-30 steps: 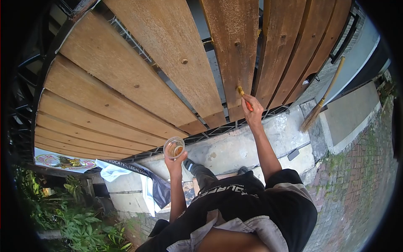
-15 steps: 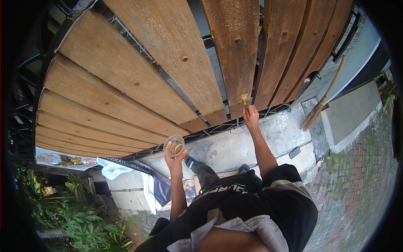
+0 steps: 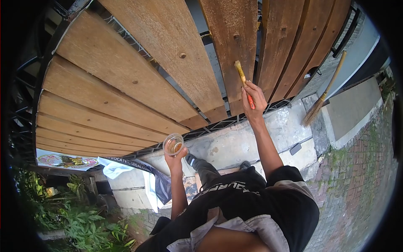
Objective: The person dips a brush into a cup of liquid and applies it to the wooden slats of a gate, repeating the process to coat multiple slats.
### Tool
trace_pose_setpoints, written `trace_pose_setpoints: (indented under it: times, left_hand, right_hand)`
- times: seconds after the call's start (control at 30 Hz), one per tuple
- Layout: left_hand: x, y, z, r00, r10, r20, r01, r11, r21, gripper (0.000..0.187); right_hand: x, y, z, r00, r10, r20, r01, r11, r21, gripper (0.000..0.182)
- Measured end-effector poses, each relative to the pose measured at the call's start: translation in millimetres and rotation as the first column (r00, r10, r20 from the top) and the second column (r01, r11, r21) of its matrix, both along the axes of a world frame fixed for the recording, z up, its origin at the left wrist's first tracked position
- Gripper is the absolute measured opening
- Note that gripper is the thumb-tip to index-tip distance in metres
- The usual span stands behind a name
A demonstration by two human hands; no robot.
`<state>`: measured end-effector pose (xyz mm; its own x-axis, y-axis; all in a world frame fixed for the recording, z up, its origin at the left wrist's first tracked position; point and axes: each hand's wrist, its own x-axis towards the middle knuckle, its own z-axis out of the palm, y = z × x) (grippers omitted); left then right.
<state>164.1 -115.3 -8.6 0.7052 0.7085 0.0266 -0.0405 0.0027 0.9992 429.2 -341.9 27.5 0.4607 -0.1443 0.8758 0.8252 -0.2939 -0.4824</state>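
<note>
We see big wooden boards (image 3: pixel 136 80) filling the top of the frame, long and flat, with thin gaps between them and small round dots in a row. The ones on the left are light tan and look dry and scratchy. The ones on the right are darker, a red kind of brown. Below them, a pale stone ledge (image 3: pixel 218 145) runs across the middle, rough and stained. On the right, the ground has little red and gray bricks (image 3: pixel 350 180) with grass in the cracks. Leafy green plants (image 3: pixel 79 220) sit in the lower left. A straw broom (image 3: pixel 323 96) leans at the right.

Our left hand (image 3: pixel 175 157) is curled around a clear round cup (image 3: pixel 173 145) with a bit of brown stuff in it, just below the light boards. Our right hand (image 3: pixel 255 102) pinches a thin brush (image 3: pixel 240 73) with a red-orange handle end, and its pale hairs are at a dark board.

In the last frame, the brush was near that board's bottom end; now it is higher up. The cup has hardly moved.
</note>
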Motion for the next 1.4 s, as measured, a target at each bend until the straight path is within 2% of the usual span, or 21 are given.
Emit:
trace_pose_setpoints:
  times: [0.1, 0.17, 0.2, 0.27, 0.33, 0.4, 0.5, 0.63, 0.73, 0.83, 0.9, 0.97, 1.13, 1.4]
  left_hand:
    - [-1, -2, -2, 1.000, 0.011, 0.000, -0.011, 1.000, 0.024, 0.072]
    - [-2, -4, -1, 1.000, 0.019, 0.006, -0.019, 1.000, 0.024, 0.072]
    - [-3, -6, 2, 1.000, 0.023, -0.002, -0.023, 1.000, 0.011, 0.072]
    - [-7, -7, 2, 0.999, 0.030, -0.013, -0.030, 1.000, -0.002, 0.072]
    - [-11, -2, -2, 0.999, 0.037, -0.011, -0.037, 0.999, 0.017, 0.073]
    - [-16, 2, -4, 0.999, 0.038, -0.027, -0.038, 0.999, 0.000, 0.073]
    - [-17, -5, 8, 0.998, 0.046, -0.047, -0.047, 0.999, -0.025, 0.072]
    - [-25, 5, -2, 0.997, 0.070, -0.040, -0.069, 0.997, 0.047, 0.072]
    - [-26, 4, 3, 0.994, 0.058, -0.088, -0.058, 0.998, 0.005, 0.074]
    - [-25, 8, 2, 0.995, 0.063, -0.075, -0.065, 0.998, -0.025, 0.075]
    - [-24, 10, -1, 0.995, 0.066, -0.078, -0.067, 0.998, -0.007, 0.075]
    - [-24, 12, -3, 0.994, 0.072, -0.080, -0.072, 0.997, 0.006, 0.075]
    - [-16, 8, 0, 0.994, 0.055, -0.093, -0.057, 0.998, -0.021, 0.075]
    - [-5, -1, 13, 0.997, 0.044, -0.056, -0.046, 0.999, -0.026, 0.071]
  right_hand:
    - [-3, 3, -12, 0.999, -0.040, 0.031, 0.039, 0.999, 0.025, 0.019]
    - [3, 7, -55, 0.997, -0.036, -0.071, 0.027, 0.992, -0.121, 0.019]
    - [4, 8, -78, 0.997, -0.032, -0.072, 0.024, 0.992, -0.121, 0.019]
    - [2, 7, -123, 0.977, -0.011, -0.212, -0.044, 0.967, -0.251, 0.020]
    - [0, 8, -150, 0.975, -0.021, -0.223, -0.039, 0.965, -0.259, 0.015]
    - [-3, 4, -176, 0.868, -0.045, -0.495, -0.158, 0.919, -0.360, 0.011]
    - [-3, 4, -198, 0.821, 0.014, -0.571, -0.258, 0.901, -0.349, 0.010]
    - [-14, 15, -179, 0.820, 0.043, -0.571, -0.293, 0.888, -0.354, 0.009]
    - [-5, 23, -158, 0.844, 0.032, -0.536, -0.260, 0.898, -0.355, 0.009]
    - [-5, 28, -134, 0.922, 0.120, -0.369, -0.211, 0.953, -0.219, 0.012]
    - [-13, 27, -125, 0.937, 0.125, -0.327, -0.195, 0.961, -0.194, 0.012]
    - [-17, 25, -130, 0.950, 0.130, -0.284, -0.184, 0.968, -0.172, 0.013]
    - [-15, 28, -144, 0.949, 0.058, -0.309, -0.153, 0.944, -0.292, 0.017]
    - [-15, 35, -159, 0.962, 0.015, -0.271, -0.100, 0.949, -0.300, 0.019]
